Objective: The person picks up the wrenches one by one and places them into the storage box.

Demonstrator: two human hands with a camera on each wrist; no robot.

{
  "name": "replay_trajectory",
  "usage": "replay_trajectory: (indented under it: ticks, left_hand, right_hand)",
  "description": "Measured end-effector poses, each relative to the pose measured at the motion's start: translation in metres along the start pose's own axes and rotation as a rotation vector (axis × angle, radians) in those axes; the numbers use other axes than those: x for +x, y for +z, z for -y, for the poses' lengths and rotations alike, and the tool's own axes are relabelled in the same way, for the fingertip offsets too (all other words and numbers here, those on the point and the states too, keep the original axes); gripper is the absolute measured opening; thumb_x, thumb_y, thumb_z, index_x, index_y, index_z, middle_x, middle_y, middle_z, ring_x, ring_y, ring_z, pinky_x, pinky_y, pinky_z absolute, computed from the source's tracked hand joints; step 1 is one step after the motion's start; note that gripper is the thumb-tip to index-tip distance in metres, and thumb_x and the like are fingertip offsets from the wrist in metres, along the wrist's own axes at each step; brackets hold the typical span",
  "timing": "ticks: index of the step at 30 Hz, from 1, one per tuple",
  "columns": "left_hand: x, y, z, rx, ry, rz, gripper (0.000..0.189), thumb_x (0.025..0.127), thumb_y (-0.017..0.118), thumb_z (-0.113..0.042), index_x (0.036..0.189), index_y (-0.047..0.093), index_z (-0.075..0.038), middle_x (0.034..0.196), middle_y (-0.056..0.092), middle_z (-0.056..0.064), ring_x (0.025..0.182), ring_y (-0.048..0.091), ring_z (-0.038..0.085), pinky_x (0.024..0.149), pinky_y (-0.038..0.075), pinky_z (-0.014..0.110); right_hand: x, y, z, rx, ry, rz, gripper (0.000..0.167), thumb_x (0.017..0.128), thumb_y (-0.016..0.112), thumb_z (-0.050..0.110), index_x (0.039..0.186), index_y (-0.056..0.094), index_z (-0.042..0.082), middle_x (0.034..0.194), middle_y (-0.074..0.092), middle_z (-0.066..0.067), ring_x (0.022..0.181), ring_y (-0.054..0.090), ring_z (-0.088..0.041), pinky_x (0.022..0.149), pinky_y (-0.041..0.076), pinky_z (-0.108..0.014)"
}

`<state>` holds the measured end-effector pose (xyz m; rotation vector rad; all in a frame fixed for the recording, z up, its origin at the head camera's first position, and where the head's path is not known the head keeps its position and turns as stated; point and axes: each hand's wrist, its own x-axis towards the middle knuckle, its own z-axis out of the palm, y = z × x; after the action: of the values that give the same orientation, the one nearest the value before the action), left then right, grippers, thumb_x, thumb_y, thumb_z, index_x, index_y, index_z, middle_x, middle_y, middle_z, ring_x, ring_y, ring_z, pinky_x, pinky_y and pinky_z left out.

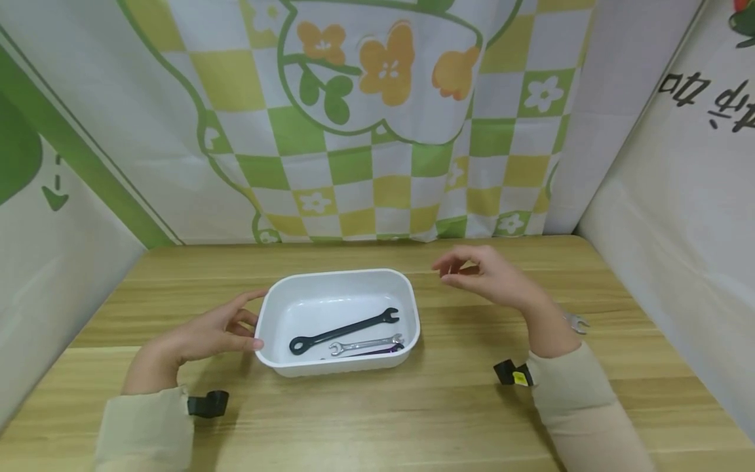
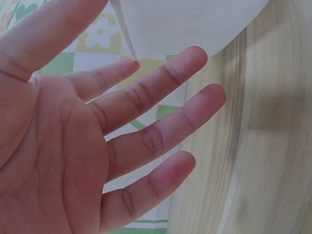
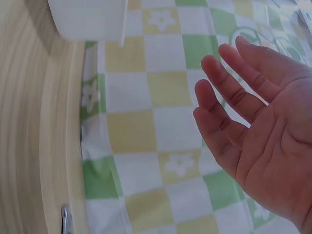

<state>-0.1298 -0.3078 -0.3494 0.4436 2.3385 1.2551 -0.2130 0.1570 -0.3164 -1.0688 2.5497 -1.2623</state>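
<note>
On the tabletop [image 1: 366, 426], a white bin [image 1: 321, 300] contains a black combination wrench [image 1: 348, 330], silver wrench [image 1: 366, 343] and purple wrench [image 1: 386, 351], the last nearest six o'clock. Left hand [image 1: 211, 333], fingers spread, touches the bin at nine. Right hand [image 1: 488, 275], empty, loosely curled, hovers at two. Another silver wrench [image 1: 578, 323] lies at three.

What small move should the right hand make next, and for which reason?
Probably the right hand should move toward the loose wrench on the table: the hand looks empty, and this wrench lies outside the white box, while the black wrench and others lie inside.
</note>
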Motion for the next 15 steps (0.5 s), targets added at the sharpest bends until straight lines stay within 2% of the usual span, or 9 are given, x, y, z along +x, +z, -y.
replay_trajectory:
  ticks: [8, 15]
  left_hand:
    - [0.001, 0.0, -0.001, 0.002, -0.026, -0.003, 0.097, 0.091, 0.073, -0.018, 0.159, 0.005, -0.008, 0.128, 0.059, 0.028, 0.107, 0.066, 0.029, 0.091, 0.051, 0.053]
    - [0.001, 0.0, -0.001, 0.003, -0.04, -0.005, 0.097, 0.091, 0.073, -0.018, 0.159, 0.005, -0.008, 0.128, 0.059, 0.027, 0.108, 0.066, 0.028, 0.092, 0.05, 0.054]
  right_hand:
    - [-0.016, -0.017, -0.012, -0.008, 0.092, -0.08, 0.02, 0.096, 0.066, 0.014, 0.115, 0.07, 0.008, 0.103, 0.069, -0.011, 0.093, 0.061, -0.012, 0.084, 0.053, -0.027]
    - [-0.022, -0.027, -0.021, -0.049, 0.088, -0.11, 0.021, 0.096, 0.066, 0.011, 0.116, 0.069, 0.005, 0.097, 0.07, -0.011, 0.089, 0.063, -0.011, 0.082, 0.053, -0.024]
